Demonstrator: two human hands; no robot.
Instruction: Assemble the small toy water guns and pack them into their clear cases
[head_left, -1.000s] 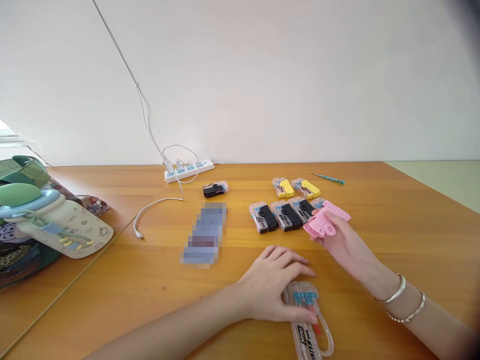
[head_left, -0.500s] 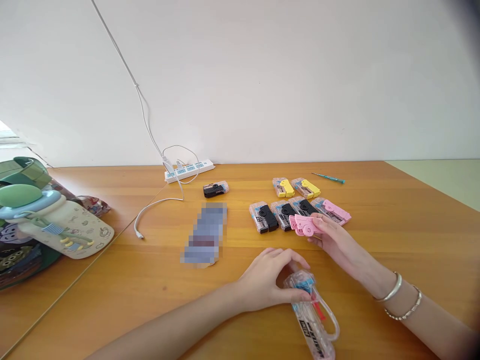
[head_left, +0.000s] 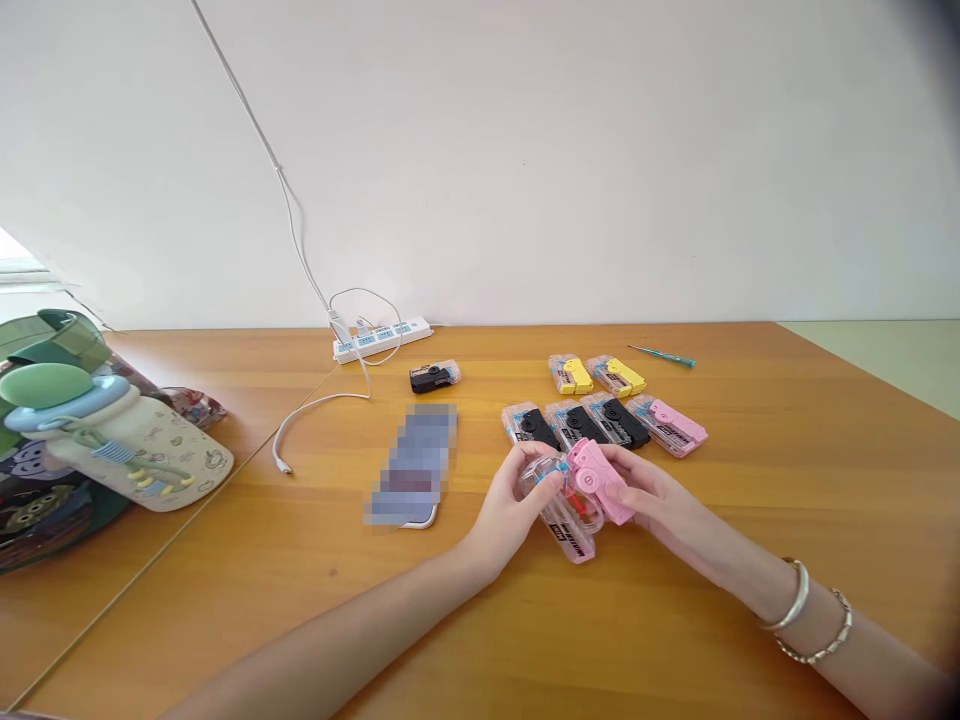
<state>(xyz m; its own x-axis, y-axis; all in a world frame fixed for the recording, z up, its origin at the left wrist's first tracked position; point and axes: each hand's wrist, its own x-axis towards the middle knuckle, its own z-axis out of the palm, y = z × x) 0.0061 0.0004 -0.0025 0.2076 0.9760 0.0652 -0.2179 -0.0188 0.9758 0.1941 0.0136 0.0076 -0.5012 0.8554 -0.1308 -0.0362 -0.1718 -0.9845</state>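
In my left hand [head_left: 504, 512] I hold a clear plastic toy gun body [head_left: 568, 538], with a blue part inside, a red trigger and a looped guard. My right hand [head_left: 664, 505] grips a pink plastic grip piece [head_left: 604, 485] with a round disc. The two parts meet at the body's upper right side; whether they are joined I cannot tell. Just beyond my hands lie several folded toy guns with black grips [head_left: 616, 418] and one with a pink grip [head_left: 671, 425]. Behind them are two folded toy guns with yellow grips [head_left: 574, 375].
A teal screwdriver [head_left: 664, 356] lies at the back right. Toward the left are a black folded toy gun [head_left: 433, 377], a pixelated phone-like slab [head_left: 412, 465], a white power strip [head_left: 384, 340], a loose charging cable [head_left: 300, 408] and a cream bottle [head_left: 161, 450].
My left hand has lifted the clear body up and away from me. My right hand has turned the pink piece and brought it down against the body.
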